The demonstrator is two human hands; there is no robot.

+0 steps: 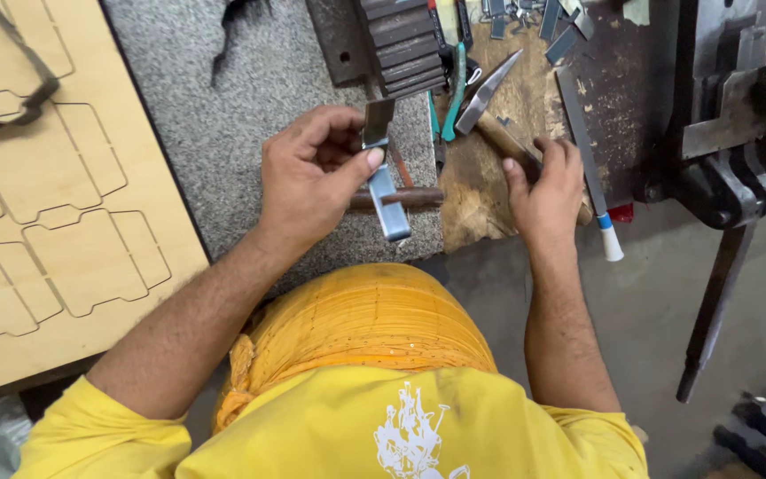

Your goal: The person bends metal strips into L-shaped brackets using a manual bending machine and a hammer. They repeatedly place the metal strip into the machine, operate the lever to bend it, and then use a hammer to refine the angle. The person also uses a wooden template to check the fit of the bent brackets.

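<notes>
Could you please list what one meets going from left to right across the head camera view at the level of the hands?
Plywood board → left hand → metal strip → hammer → right hand → flat file → bench vise.

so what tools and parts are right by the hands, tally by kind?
Hammers: 1, hammer gripped by the right hand
Bent metal strips: 1, metal strip pinched in the left hand
Steel blocks: 1, steel block
Flat files: 1, file
Total: 4
</notes>
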